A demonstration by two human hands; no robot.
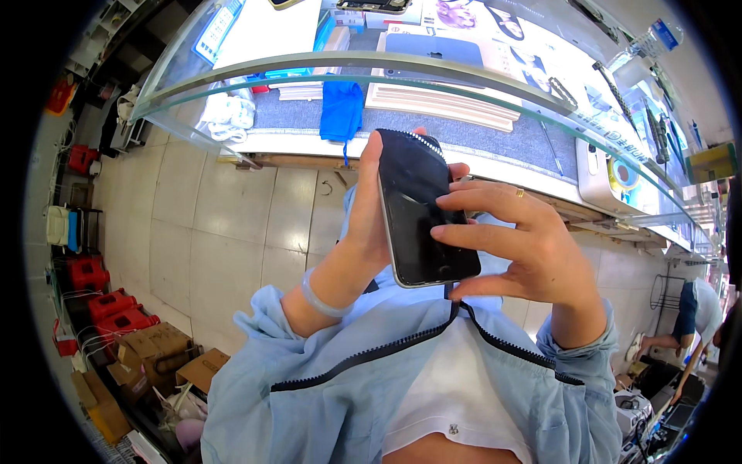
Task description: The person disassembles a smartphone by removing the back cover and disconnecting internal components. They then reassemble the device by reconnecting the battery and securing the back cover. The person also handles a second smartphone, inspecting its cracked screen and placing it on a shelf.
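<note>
A smartphone (417, 209) with a dark, glossy screen and a pale side edge is held up in front of my chest. My left hand (369, 224) is closed around it from behind and the left side, with some fingertips showing past its upper and right edges. A row of small bright dots runs along the phone's top edge. My right hand (525, 240) is on the phone's right side, fingers spread. Two of its fingertips rest on the screen, and the thumb is by the lower right corner. Whatever lies behind the phone is hidden.
Ahead stands a glass counter (325, 66) with a blue cloth (341, 110), stacked boxes (440, 100) and a tape roll (623, 175). Cardboard boxes (154, 348) and red cases (116, 305) line the left side. Another person (699, 309) bends down at far right.
</note>
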